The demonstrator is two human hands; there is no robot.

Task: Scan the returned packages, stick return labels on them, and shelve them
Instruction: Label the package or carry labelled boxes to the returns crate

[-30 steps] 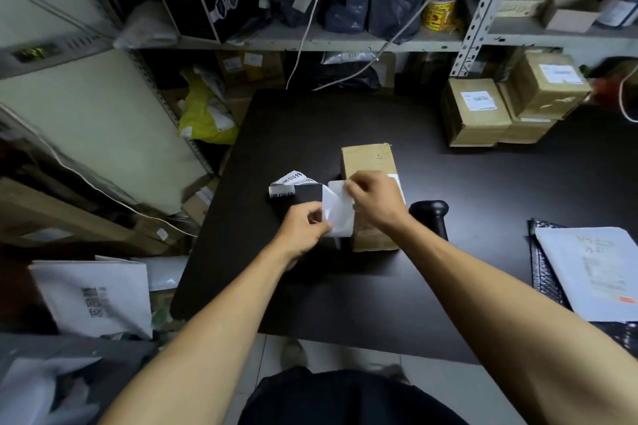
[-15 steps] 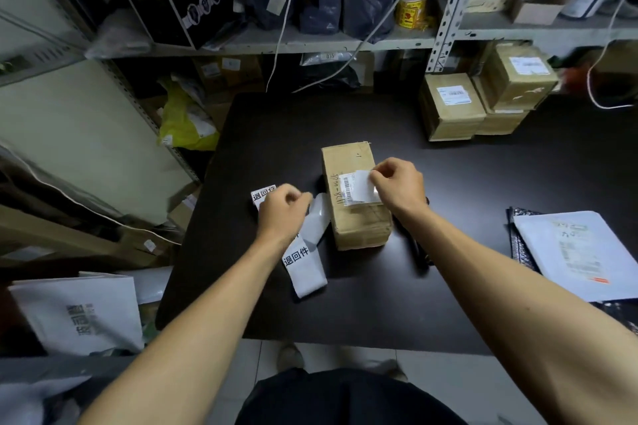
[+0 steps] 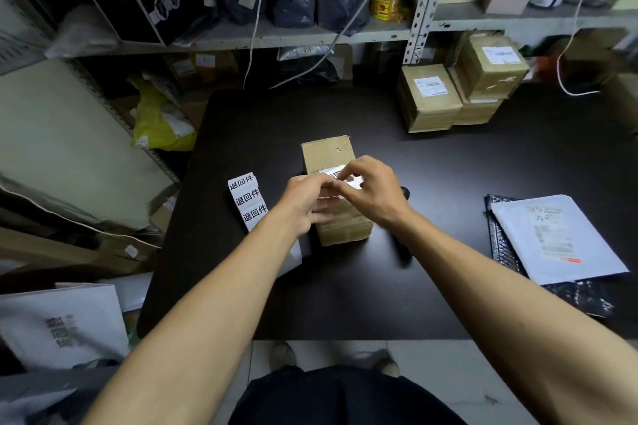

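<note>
Head view: your left hand point(image 3: 303, 203) has dropped the label strip point(image 3: 248, 200), now just left of its fingers, joining the right hand point(image 3: 371, 190) pinching the label point(image 3: 340, 173) onto the box point(image 3: 336, 190) beneath; sticking nearly done.

Cardboard package point(image 3: 328, 190) lies on the dark table point(image 3: 431, 183). Left hand point(image 3: 305, 200) and right hand point(image 3: 371, 191) meet over it, pinching a label point(image 3: 340, 173). Label strip point(image 3: 248, 198) lies left of the package.
</note>
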